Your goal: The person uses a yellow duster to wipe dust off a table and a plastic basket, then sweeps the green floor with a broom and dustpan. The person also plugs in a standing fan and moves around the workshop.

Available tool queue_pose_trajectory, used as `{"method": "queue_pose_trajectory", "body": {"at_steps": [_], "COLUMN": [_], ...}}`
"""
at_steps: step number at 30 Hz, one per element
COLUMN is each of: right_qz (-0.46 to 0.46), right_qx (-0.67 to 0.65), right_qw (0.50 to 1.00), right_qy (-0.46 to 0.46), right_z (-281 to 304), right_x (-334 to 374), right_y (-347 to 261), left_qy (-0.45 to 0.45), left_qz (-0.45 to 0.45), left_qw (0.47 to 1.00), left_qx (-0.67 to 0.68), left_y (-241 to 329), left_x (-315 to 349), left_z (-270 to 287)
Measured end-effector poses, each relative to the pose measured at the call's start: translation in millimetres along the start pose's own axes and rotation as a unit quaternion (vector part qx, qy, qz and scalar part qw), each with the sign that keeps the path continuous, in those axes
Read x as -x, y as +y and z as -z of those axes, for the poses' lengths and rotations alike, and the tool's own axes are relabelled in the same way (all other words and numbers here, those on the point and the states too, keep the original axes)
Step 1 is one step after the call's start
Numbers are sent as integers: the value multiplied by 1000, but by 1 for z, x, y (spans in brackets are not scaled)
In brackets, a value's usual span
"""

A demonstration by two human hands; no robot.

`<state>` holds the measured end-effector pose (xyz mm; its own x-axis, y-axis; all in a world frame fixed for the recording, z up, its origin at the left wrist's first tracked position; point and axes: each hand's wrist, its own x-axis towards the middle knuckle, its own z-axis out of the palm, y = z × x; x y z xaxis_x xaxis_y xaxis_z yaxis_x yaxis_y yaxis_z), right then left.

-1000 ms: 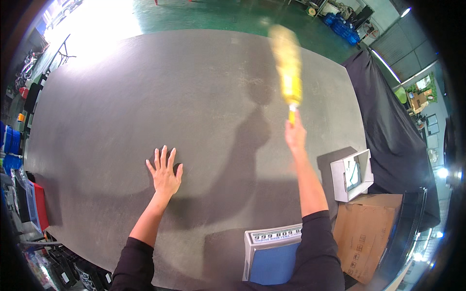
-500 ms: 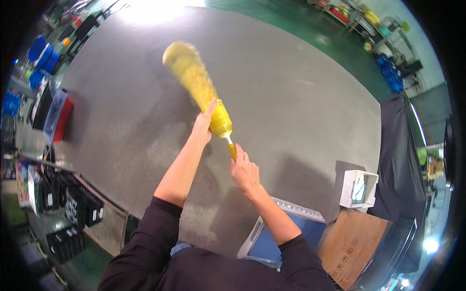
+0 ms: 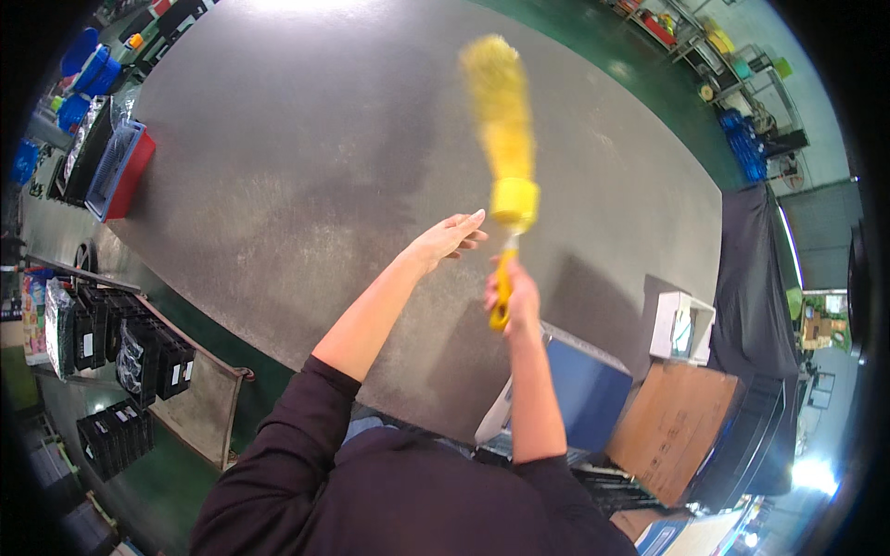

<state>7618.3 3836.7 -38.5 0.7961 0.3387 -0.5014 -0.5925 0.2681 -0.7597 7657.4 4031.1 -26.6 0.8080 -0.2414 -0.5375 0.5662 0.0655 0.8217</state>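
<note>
Duster out in front of me now, its yellow head pointing away over the grey desk, the plush end smeared with blur! My right hand has the yellow handle, fingers wrapped round it, the looped end poking out below the grip towards me. Whether the plush touches the desk top, I can't tell from here.

And over to my left hand: nothing in it, half open, fingers loosely bent and thumb reaching forward, just beside the yellow collar, with a sliver of desk showing between!

On the right, close by my forearm, sits a blue-and-white box, partly hidden behind that arm. Past it, a brown cardboard box leans at a slant, and just beyond stands a small white box, its open side facing right. Black cloth drapes down along that side. Far across on the left, a red basket tilts at the desk's edge, and black crates crowd a cart below!
</note>
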Motion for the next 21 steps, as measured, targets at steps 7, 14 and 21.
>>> {"method": "queue_pose_trajectory", "body": {"at_steps": [7, 14, 21], "right_qz": [70, 8, 57], "right_qx": [225, 658, 393], "right_qw": [882, 733, 888], "right_qy": [409, -171, 233], "right_z": [4, -136, -83], "right_x": [-33, 127, 125], "right_y": [33, 244, 194], "left_qy": [172, 273, 520], "left_qz": [-120, -219, -136], "left_qw": [978, 937, 841], "left_qx": [-7, -21, -52], "left_y": [-29, -46, -159], "left_x": [117, 241, 473], "left_z": [90, 155, 284]}}
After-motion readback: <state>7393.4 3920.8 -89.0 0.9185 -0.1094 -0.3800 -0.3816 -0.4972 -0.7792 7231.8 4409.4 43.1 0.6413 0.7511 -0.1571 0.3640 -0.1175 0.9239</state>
